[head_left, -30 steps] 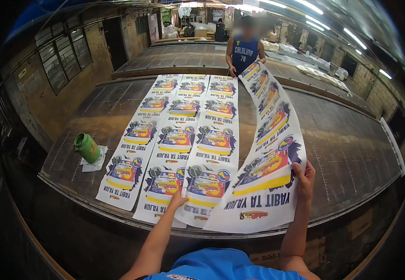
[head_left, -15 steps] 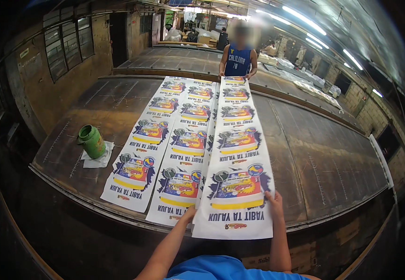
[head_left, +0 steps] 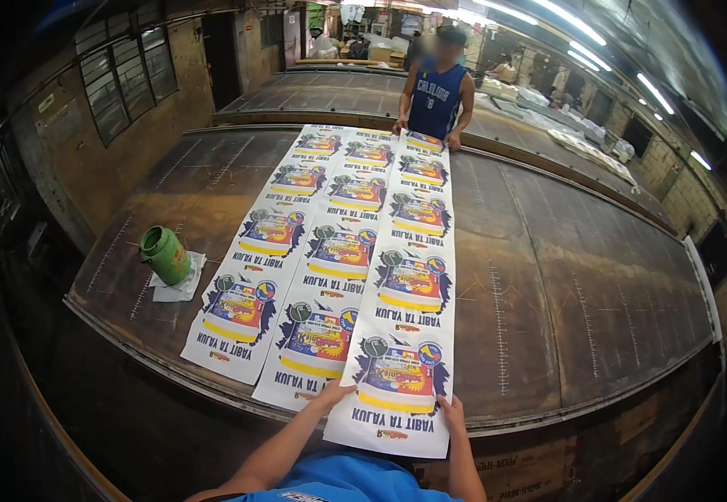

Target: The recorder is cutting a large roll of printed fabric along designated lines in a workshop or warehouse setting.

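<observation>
At the frame's lower centre, my left hand point(head_left: 334, 394) and right hand point(head_left: 453, 413) each hold one edge of a printed sheet point(head_left: 411, 289).

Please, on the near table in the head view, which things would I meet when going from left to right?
Green can, left printed sheet, middle printed sheet, right printed sheet, narrow white edge strip.

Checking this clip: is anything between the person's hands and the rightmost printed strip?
Nothing visible is. The left hand and right hand hold opposite edges of the rightmost printed strip near its close end. The green container stands off to the left.
</observation>
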